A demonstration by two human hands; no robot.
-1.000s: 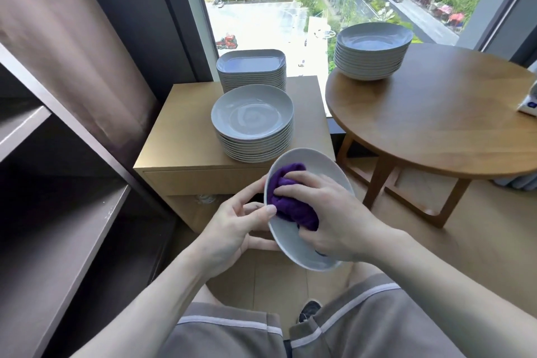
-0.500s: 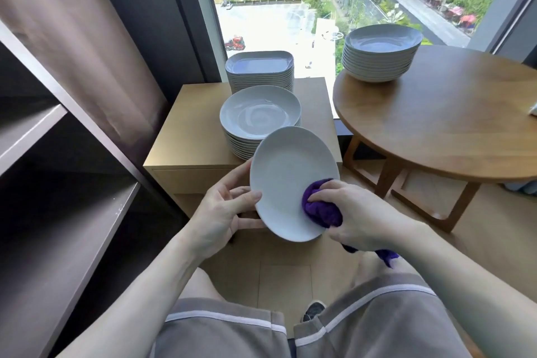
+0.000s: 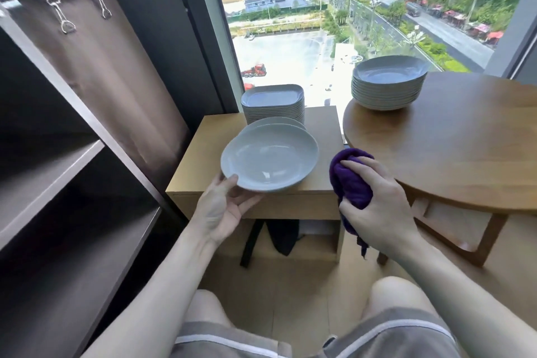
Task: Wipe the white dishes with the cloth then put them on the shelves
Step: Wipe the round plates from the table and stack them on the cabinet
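The left hand (image 3: 220, 209) holds the dish (image 3: 270, 158) by one edge only. The right hand (image 3: 380, 212) squeezes the cloth (image 3: 350, 180). The dish could tip, slip and break.

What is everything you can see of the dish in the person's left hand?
The white dish is shallow and slightly oval, with a smooth, glazed, ceramic-looking surface and nothing in it. It is held roughly level, open side up, in front of the stack of dishes on the wooden cabinet. The left hand grips its near-left rim, thumb on top. The purple cloth in the right hand is apart from it.
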